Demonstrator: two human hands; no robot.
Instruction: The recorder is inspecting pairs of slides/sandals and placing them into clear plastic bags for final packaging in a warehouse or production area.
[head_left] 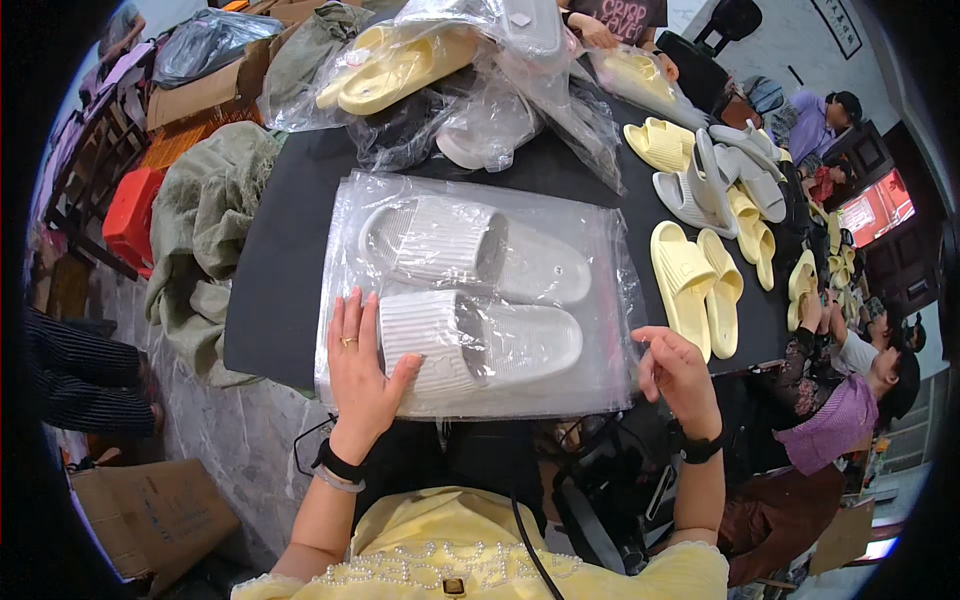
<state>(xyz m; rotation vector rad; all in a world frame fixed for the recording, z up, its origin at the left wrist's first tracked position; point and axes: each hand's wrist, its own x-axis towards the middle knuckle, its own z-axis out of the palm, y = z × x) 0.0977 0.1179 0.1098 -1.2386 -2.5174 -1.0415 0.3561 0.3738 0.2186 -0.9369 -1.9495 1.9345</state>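
Observation:
A pair of light grey slide sandals (530,345) lies side by side inside a clear plastic bag (605,390), flat on the black table in front of me. My left hand (362,365) rests on the bag's left side, fingers stretched out over the nearer sandal's strap. Just off the bag's right edge is my right hand (675,368), its fingers curled in toward the thumb. Whether those fingers pinch the bag's edge or anything else, I cannot make out. Under the bagged pair lie further clear bags, their edges showing at the left.
Loose yellow slides (685,290) and grey slides (695,190) cover the table's right side. Bagged yellow slides (410,75) are piled at the far edge. Left stand a green sack (205,240), a red stool (132,220) and a cardboard box (150,520). Other people sit at the right.

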